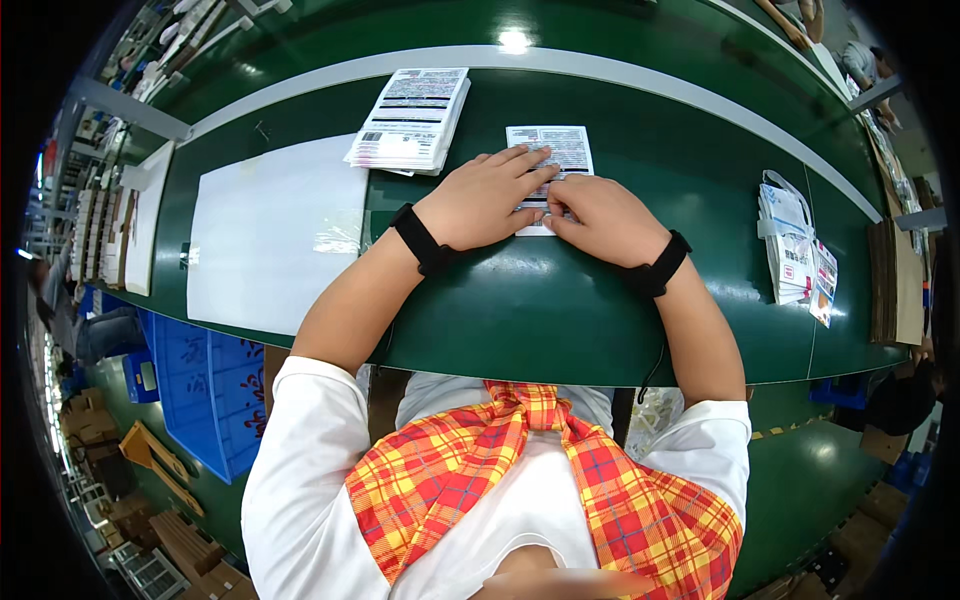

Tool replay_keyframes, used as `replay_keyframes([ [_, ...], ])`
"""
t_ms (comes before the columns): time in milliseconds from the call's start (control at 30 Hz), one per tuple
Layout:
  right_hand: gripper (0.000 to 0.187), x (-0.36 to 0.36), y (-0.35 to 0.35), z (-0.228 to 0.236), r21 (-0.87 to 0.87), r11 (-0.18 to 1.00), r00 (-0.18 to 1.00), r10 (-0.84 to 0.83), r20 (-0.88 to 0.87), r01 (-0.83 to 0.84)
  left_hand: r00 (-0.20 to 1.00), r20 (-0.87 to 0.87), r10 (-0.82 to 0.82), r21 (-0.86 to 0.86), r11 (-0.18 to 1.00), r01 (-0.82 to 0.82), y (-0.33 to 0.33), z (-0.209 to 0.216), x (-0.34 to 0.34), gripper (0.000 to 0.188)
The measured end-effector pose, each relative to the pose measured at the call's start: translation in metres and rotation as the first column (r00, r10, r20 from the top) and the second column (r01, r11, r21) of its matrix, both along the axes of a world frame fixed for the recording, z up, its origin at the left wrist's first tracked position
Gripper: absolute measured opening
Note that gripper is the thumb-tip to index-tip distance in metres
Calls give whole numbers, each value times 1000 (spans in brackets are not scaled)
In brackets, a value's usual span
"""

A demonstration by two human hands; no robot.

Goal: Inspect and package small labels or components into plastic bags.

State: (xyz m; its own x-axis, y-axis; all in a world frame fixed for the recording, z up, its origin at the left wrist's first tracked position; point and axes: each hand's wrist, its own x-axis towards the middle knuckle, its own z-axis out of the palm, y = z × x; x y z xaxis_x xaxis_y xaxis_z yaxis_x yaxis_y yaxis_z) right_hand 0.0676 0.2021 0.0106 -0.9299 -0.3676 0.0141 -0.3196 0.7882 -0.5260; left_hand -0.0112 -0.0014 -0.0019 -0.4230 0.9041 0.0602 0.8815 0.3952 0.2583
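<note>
White printed paper (552, 137) lies under the flat, empty left hand (488, 197) and curled right hand (610, 218), whose hold is unclear.

The counter (500, 325) is green; the leaflet (567, 148) on it is white with black print. Beside the counter, the crate (208, 385) is blue, the plaid cloth (430, 485) red-and-yellow.

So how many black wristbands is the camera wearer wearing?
2: one black wristband just behind the left hand, another wristband just behind the right hand. No others seem hidden.
</note>
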Motion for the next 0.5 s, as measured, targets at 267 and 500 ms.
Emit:
replay_keyframes([
  [267,20,0,0,0,6,1000,1000,-10,7,10,1000,5,9,-15,1000,-9,1,1,0,62],
  [500,19,1,0,0,-11,1000,1000,-18,12,18,1000,1,12,-7,1000,-12,2,-1,1,61],
])
